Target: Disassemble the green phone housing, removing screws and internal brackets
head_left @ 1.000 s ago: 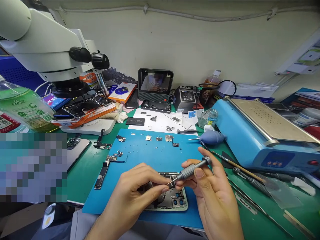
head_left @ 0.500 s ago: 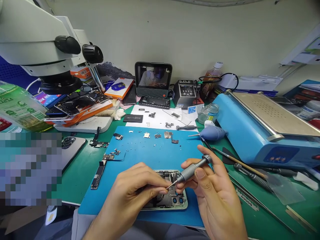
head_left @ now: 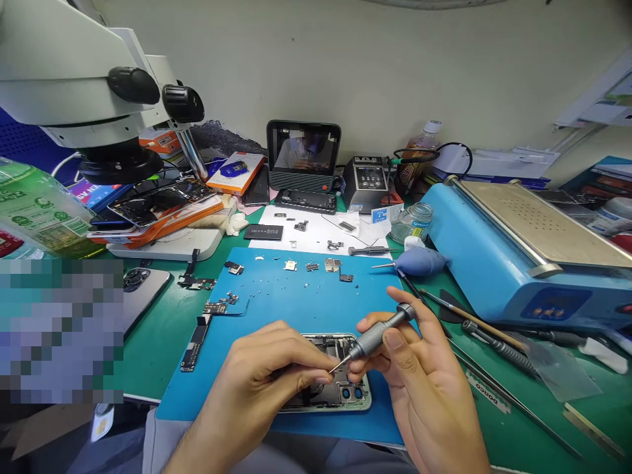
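My right hand (head_left: 419, 368) holds a grey knurled precision screwdriver (head_left: 372, 339), slanted with its bit down to the left. The forefinger reaches up by its end cap. My left hand (head_left: 276, 375) is closed in a pinch, thumb and fingertips meeting at the bit's tip; anything tiny between them is hidden. Beneath both hands lies an opened phone housing (head_left: 363, 403), its two camera rings at the lower right. The left hand covers much of it.
The housing lies on a blue mat (head_left: 296, 316) with small screws and metal parts. A logic board (head_left: 195, 345) is at its left. A microscope (head_left: 118, 99) overhangs the left; a blue hot plate (head_left: 494, 263) stands right. Near it lie a blower (head_left: 419, 262) and tweezers (head_left: 518, 401).
Both hands and the screwdriver keep nearly the same pose. The whole view shifts only slightly; nothing is picked up or let go.
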The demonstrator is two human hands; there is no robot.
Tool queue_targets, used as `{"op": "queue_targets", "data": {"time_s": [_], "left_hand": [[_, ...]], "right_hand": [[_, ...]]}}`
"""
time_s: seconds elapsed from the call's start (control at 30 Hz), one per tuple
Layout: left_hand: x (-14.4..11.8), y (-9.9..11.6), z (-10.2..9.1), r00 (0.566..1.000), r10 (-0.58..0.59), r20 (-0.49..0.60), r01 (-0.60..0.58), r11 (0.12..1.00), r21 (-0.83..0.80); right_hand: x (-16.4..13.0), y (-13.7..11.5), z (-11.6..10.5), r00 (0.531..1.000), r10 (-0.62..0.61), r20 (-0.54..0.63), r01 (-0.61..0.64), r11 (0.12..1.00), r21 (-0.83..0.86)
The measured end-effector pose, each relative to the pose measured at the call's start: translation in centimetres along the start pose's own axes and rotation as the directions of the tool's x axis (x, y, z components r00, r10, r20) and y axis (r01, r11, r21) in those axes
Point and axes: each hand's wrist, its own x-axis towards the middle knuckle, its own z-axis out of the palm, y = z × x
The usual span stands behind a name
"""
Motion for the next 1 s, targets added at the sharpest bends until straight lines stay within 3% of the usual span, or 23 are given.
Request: {"op": "queue_targets", "data": {"time_s": [1.0], "left_hand": [[-0.1, 0.05, -0.09, 1.0, -0.013, 0.017, 0.013, 0.999, 0.036]], "right_hand": [[0.03, -0.23, -0.05, 0.997, 0.036, -0.07, -0.038, 0.999, -0.031]]}}
